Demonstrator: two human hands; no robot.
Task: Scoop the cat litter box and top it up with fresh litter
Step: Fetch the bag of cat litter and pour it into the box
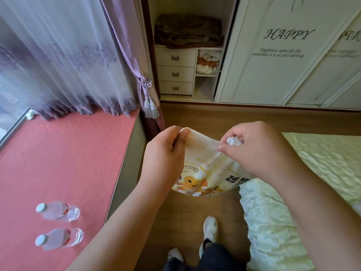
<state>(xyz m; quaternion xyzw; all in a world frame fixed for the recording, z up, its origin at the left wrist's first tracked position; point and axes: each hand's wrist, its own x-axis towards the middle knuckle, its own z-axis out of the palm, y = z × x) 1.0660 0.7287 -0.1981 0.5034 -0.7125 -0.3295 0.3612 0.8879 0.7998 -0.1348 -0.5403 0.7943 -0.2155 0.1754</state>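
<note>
Hands pinch the litter bag [203, 173] by its upright top edge, left hand [166, 151] at one corner, right hand [252, 149] at the other, mouth between them

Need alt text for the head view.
Left hand and right hand pinch the top edge of a cream plastic cat litter bag above a wooden floor; two clear water bottles lie on a red mat.

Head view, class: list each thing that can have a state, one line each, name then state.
Litter bag: held up, top gripped by both hands.
Left hand: pinching bag's top.
Right hand: pinching bag's top.
Water bottles: capped, lying down.
Wardrobe door: slid open.
Drawers: closed.
</note>
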